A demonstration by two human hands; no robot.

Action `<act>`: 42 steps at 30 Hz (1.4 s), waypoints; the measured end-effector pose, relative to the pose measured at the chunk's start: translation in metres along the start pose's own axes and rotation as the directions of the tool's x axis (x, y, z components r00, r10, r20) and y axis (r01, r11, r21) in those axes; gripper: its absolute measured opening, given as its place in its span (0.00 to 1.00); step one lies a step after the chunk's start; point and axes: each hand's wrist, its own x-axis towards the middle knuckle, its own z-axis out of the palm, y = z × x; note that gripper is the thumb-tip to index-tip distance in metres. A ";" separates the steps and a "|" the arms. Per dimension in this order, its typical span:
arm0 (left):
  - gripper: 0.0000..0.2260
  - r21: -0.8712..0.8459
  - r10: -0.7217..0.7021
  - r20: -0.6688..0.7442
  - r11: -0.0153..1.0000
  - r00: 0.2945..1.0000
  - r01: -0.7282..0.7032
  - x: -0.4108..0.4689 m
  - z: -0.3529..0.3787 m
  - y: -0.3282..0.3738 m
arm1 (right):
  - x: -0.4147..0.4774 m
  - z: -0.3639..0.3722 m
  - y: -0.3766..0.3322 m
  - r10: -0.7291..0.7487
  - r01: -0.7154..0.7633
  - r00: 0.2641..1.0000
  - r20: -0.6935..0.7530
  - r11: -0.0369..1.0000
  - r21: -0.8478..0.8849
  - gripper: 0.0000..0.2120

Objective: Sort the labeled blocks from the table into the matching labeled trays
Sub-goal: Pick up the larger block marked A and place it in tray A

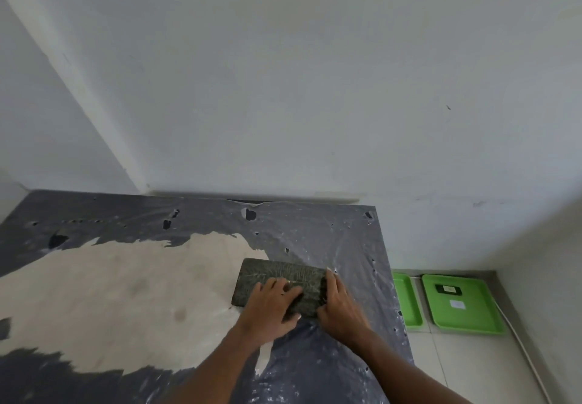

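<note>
A dark, flat, rectangular block with a scratched greenish-grey top lies on the table near its right side. My left hand rests on the block's near half with fingers spread over the top. My right hand wraps the block's right end. Both hands grip it while it sits on the tabletop. No label on the block is visible. On the floor to the right lie two green trays: one holding a small dark block and a white label, the other partly hidden by the table edge.
The table is covered with torn dark plastic film over a pale surface. It stands in a room corner against white walls. A white cable runs along the tiled floor beside the right tray.
</note>
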 end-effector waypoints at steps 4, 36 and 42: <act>0.40 -0.009 -0.021 0.115 1.000 0.993 0.022 0.011 -0.004 -0.038 | 0.015 0.001 0.000 -0.110 0.127 0.991 0.077 0.958 -0.256 0.47; 0.50 0.067 0.011 -0.007 0.998 1.000 -0.010 0.064 -0.009 0.032 | -0.008 -0.063 0.082 -0.202 0.165 0.979 -0.012 0.832 -0.529 0.56; 0.50 0.154 -0.014 -0.014 0.988 1.000 0.016 0.074 -0.012 0.095 | -0.024 -0.099 0.125 -0.256 0.217 0.967 0.002 0.815 -0.538 0.53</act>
